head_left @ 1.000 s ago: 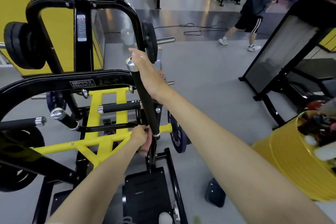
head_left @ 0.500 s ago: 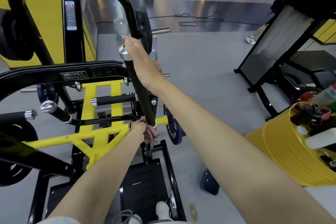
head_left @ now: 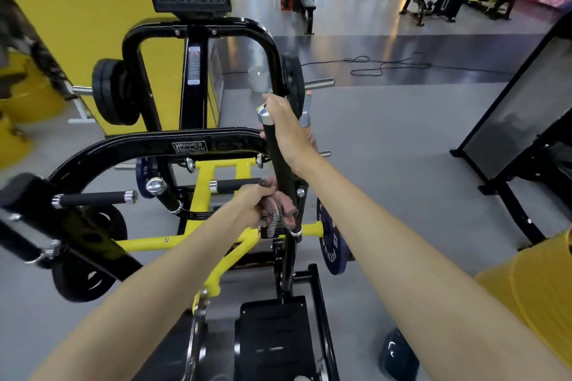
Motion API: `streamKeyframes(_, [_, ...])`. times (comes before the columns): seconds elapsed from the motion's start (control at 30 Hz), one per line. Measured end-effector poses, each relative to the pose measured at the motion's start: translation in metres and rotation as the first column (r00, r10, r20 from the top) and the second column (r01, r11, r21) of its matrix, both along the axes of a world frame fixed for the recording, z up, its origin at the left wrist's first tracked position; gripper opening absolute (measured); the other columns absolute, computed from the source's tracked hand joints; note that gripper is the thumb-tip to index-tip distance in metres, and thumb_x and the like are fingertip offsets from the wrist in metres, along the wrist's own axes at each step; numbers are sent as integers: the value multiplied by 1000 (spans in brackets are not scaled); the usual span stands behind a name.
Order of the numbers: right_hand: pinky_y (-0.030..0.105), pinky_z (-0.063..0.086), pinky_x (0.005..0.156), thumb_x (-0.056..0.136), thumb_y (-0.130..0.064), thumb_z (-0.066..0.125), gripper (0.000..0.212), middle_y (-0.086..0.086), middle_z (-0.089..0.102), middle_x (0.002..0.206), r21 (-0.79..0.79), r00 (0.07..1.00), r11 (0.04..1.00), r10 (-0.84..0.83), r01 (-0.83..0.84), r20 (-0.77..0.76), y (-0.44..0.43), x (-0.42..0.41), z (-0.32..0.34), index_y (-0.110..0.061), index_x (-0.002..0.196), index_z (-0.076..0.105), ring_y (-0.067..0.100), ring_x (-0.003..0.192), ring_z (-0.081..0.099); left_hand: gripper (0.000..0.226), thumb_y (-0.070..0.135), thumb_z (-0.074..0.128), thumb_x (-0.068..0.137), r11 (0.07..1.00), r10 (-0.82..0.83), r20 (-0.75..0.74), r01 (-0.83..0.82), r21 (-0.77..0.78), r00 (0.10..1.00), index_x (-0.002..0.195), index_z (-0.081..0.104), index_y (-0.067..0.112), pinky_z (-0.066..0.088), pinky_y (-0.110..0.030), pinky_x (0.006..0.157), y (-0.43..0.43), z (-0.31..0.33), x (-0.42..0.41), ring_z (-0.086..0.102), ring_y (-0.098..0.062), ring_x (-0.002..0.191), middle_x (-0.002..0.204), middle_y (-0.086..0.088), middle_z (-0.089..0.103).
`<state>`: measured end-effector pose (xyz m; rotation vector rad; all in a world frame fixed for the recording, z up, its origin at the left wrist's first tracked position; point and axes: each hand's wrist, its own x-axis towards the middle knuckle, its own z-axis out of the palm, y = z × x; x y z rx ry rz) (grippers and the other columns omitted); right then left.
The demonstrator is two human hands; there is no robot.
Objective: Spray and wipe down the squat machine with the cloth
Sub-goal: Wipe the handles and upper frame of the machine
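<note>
Far left of our left grip [head_left: 249, 206], black weight plates [head_left: 113, 93] hang on a chrome peg of the squat machine [head_left: 198, 145]. Lower down, a short black padded bar [head_left: 93, 198] juts out.

The left grip is closed tight round a pink-and-grey cloth [head_left: 280, 209]. Its fingers curl into the cloth and press it against the lower stretch of an upright black handle [head_left: 283, 173]. A yellow crossbar [head_left: 185, 238] runs just under that grip.

Directly above the left grip, our right grip [head_left: 286, 130] wraps the same handle just below its chrome cap [head_left: 263, 116]. Something silver and orange pokes out behind the right grip, and we cannot tell what it is.

Above the right grip and a little to its left, beyond the machine's black hoop, a pale translucent tub [head_left: 258, 77] stands on the floor [head_left: 402, 164]. We cannot make out its contents.

Right of the left grip and slightly below it, a purple plate [head_left: 329, 244] sits at the end of the yellow crossbar. Low and right of both grips, a dark blue object [head_left: 397, 353] lies on the grey floor. At the far right edge stands a yellow ribbed bin [head_left: 526, 294]. Only its wall shows, so what it holds is out of our view.
</note>
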<state>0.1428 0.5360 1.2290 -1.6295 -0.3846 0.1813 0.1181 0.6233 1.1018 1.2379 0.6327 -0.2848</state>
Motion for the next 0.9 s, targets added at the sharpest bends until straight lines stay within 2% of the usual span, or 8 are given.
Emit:
streamKeyframes(0.2, [35,40,89,82,-52,37,26,-7,50,89,24,997,998,-56,57,-48,4,-3,3,-28,84,49,17,96,51,10,2,54,93,999,-16,198,10,32,980,95,63,6,53,-32,66,12,77,-14,65,-19,71,86,-11,66])
streamKeyframes(0.3, [33,40,76,80,-45,40,35,1,53,83,56,994,995,-77,82,-73,6,-1,2,-14,83,56,14,81,50,10,0,55,91,998,-35,303,20,52,952,92,64,2,55,-35,71,15,109,-22,67,-22,73,90,-14,67])
streamKeyframes(0.4, [40,48,87,80,-46,42,55,6,60,86,67,992,996,-57,65,-110,5,-1,4,3,98,59,18,84,57,8,-1,55,91,995,-24,363,-13,100,931,93,63,1,55,-35,69,14,132,-31,66,-24,73,88,-15,67])
streamKeyframes(0.53, [52,49,96,81,-53,48,43,11,68,96,68,975,996,68,-55,-209,-2,4,3,-17,97,66,29,98,65,16,4,60,90,966,62,457,-169,196,887,105,63,3,56,-42,82,8,137,-37,69,-28,89,97,-13,70])
streamKeyframes(0.67, [37,53,79,89,-51,51,38,7,71,84,167,951,973,198,-161,-237,-13,8,2,-19,96,70,22,80,67,25,3,59,88,691,-44,774,-541,480,631,108,59,19,49,-22,81,-5,133,-44,59,-6,89,96,6,61])
streamKeyframes(0.73, [38,53,80,83,-61,52,44,3,70,77,153,957,978,176,-143,-229,-11,8,1,-23,82,73,20,78,65,35,-3,60,83,517,-241,828,-655,551,506,112,57,16,48,-24,77,-9,125,-43,55,-13,92,101,2,56])
streamKeyframes(0.83, [39,50,91,82,-64,49,48,2,71,80,145,955,984,143,-108,-260,-8,11,-4,-26,68,75,20,87,65,51,-13,58,71,282,-433,765,-734,618,478,114,51,12,49,-32,68,-13,107,-31,50,-23,91,105,-4,45])
streamKeyframes(0.9, [32,50,78,89,-59,47,51,0,67,70,168,937,977,178,-132,-299,-13,12,-3,-22,63,71,17,76,62,49,-11,56,71,215,-474,749,-764,609,463,111,47,14,47,-29,65,-14,96,-28,49,-24,91,107,-1,41])
